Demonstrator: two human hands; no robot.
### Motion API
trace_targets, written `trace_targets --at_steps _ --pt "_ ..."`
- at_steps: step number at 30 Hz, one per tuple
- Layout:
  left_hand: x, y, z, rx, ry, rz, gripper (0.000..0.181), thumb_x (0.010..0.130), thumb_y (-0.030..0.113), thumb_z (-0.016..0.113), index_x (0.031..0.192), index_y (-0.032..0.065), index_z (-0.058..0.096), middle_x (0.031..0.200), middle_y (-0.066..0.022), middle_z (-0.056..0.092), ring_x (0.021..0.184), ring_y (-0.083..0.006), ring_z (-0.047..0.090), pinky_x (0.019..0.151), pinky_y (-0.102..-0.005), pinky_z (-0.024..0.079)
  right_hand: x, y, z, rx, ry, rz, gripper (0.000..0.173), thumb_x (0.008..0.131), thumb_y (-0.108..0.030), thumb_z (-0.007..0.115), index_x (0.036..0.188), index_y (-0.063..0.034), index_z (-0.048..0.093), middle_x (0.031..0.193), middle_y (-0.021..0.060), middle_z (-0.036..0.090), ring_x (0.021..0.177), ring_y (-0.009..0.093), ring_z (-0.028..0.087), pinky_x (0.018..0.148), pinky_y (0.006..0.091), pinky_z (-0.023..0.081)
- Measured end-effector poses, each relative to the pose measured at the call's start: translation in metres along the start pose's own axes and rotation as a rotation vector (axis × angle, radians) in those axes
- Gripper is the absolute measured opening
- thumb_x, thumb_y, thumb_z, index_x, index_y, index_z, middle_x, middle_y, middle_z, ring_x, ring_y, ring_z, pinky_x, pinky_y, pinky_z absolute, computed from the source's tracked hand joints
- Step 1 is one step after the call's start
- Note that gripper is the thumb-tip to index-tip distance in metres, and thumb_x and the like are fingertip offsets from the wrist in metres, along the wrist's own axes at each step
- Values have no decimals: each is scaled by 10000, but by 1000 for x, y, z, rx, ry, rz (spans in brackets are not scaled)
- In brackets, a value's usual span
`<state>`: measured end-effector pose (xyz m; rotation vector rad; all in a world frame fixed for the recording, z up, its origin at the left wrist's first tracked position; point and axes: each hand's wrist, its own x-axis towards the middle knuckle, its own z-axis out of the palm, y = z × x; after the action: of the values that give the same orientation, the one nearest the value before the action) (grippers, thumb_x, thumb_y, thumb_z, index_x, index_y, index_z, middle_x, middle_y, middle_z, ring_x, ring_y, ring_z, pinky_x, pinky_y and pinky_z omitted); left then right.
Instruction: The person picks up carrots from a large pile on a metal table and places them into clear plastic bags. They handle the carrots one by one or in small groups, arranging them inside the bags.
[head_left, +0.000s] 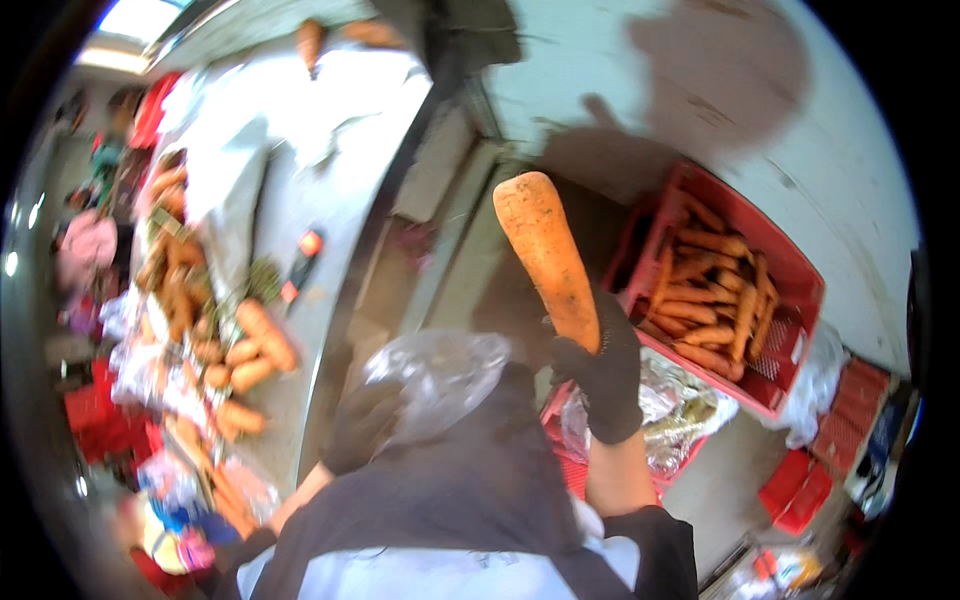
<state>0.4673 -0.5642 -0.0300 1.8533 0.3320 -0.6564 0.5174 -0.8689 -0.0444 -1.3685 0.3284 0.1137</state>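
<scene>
A large orange carrot (546, 255) points up and away from my right hand (604, 375), which wears a dark glove and grips its narrower lower end. In front of my apron, my gloved left hand (364, 427) is closed on a clear plastic bag (442, 379); the bag's mouth is spread wide. Blur hides the left fingers in part. Just right of the held carrot stands a red plastic crate (795, 360) with several carrots (697, 311) piled inside.
A metal-topped table (300, 420) on my left bears loose carrots (262, 337), a black-and-orange cutter-like tool (301, 266) and clear plastic wrapping. Below the carrot crate sits another red crate (574, 480) with crumpled plastic. A pale wall (832, 187) rises behind. Red boxes (795, 491) stand at right.
</scene>
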Motion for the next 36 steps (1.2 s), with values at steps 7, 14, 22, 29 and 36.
trace_targets --at_steps 7,14,22,29,36 --pt "-9 79 2 -191 -96 177 551 840 176 638 1325 2 440 1102 -51 573 753 -70 499 642 -223 428 -41 -47 84 -45 -301 89 548 718 -77 673 1224 19 486 997 92 613 792 124 586 653 253 479" --pt "-46 78 -25 -391 -102 318 514 843 160 655 1278 2 432 1158 -80 544 1025 -117 516 857 -274 449 -69 -30 134 -301 -408 -121 551 713 -54 681 1226 17 491 1127 140 587 1031 225 575 902 336 439" --pt "-70 69 -44 -528 -27 250 433 870 193 633 1231 9 481 1105 -54 552 989 -108 508 829 -274 442 -88 -22 157 -485 -431 -365 603 716 -63 682 1274 -3 463 1131 142 591 968 200 594 813 317 467" --pt "-69 44 -58 -566 15 410 494 850 187 651 1272 19 456 1155 -73 558 1033 -150 542 858 -280 450 -92 -21 142 -267 -503 -146 488 790 -227 694 1183 19 542 975 136 650 839 201 630 739 302 485" --pt "-39 19 -50 -612 -117 414 571 863 179 636 1354 41 379 1280 -106 511 1163 -233 521 976 -357 435 -96 -23 112 49 -461 91 409 805 -213 666 1128 25 587 907 106 666 726 139 618 651 251 470"
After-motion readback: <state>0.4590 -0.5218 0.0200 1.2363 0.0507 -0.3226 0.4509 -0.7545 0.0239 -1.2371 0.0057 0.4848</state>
